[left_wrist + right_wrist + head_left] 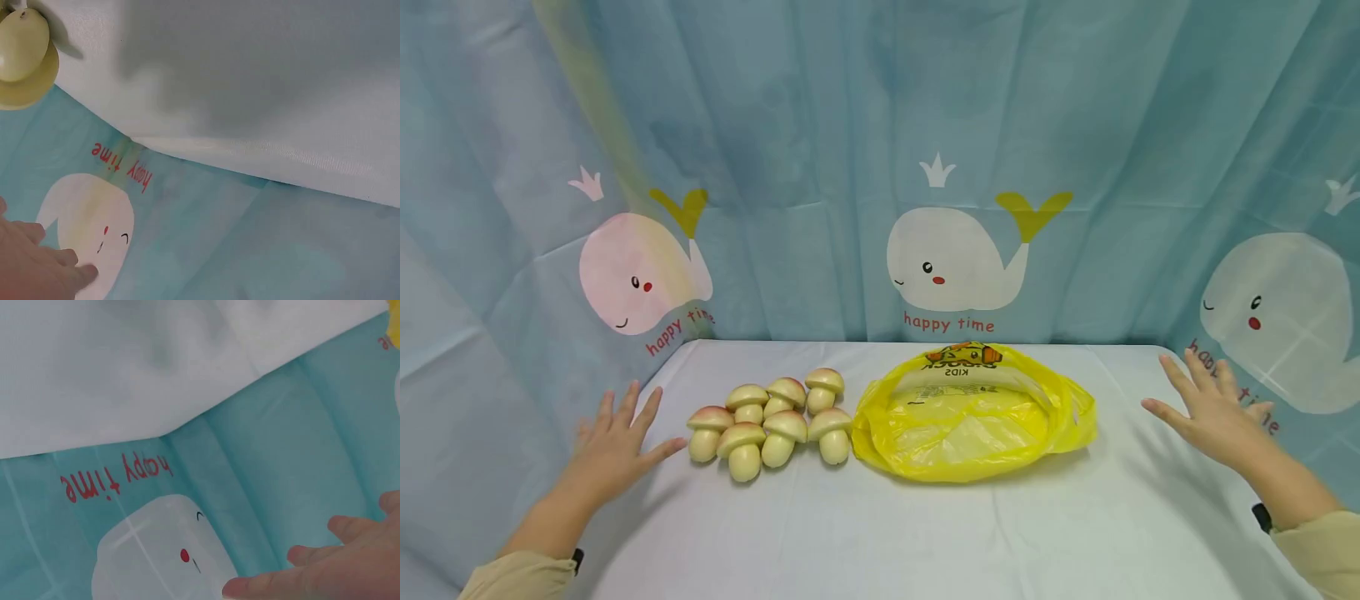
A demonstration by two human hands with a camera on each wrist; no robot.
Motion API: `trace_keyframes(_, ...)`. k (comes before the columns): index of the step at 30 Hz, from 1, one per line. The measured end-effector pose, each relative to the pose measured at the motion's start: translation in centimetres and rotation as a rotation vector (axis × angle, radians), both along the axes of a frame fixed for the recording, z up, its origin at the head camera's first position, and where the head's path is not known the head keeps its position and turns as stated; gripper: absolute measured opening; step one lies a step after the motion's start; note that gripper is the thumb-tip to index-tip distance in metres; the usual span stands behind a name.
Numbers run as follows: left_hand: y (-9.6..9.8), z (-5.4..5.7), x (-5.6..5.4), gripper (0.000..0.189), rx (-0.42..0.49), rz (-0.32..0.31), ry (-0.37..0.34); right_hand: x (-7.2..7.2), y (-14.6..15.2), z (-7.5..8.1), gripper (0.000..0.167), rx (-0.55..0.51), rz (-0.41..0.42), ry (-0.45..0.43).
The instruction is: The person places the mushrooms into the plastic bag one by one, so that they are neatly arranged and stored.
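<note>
Several toy mushrooms with pale stems and pinkish-cream caps lie grouped on the left half of the white table. Right beside them a yellow plastic bag spreads its mouth wide, with a printed duck on its far side. My left hand hovers at the table's left edge, fingers spread, nearest the mushrooms and holding nothing. Over the right edge my right hand is also spread and holds nothing, some way from the bag. In the left wrist view one mushroom shows at the top left corner.
A white cloth covers the table. Behind it and along both sides hangs a light blue curtain printed with whales and red lettering. Dark bands circle both wrists by the beige sleeves.
</note>
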State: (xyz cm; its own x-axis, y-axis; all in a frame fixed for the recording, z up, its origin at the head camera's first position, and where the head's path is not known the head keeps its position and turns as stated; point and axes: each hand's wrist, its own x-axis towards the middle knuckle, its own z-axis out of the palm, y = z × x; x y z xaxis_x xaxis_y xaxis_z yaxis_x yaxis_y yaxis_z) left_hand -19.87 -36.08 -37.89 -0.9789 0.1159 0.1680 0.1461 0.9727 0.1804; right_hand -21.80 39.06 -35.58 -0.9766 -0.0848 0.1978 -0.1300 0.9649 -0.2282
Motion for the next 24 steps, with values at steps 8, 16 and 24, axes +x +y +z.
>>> trace_keyframes(8, 0.0, -0.1, -0.5, 0.088, 0.255, -0.065, 0.008, -0.5, -1.5, -0.3, 0.093, -0.171, 0.083, -0.015)
trace_keyframes(16, -0.1, -0.3, -1.0, 0.089, 0.452, -0.060, -0.024, -1.5, -3.9, -0.3, 0.098, -0.457, 0.159, -0.183)
trace_keyframes(24, 1.2, 0.9, -1.0, 0.087, 0.672, 0.025, -0.244, -2.3, -6.1, -1.0, 0.096, -0.661, 0.167, -0.312)
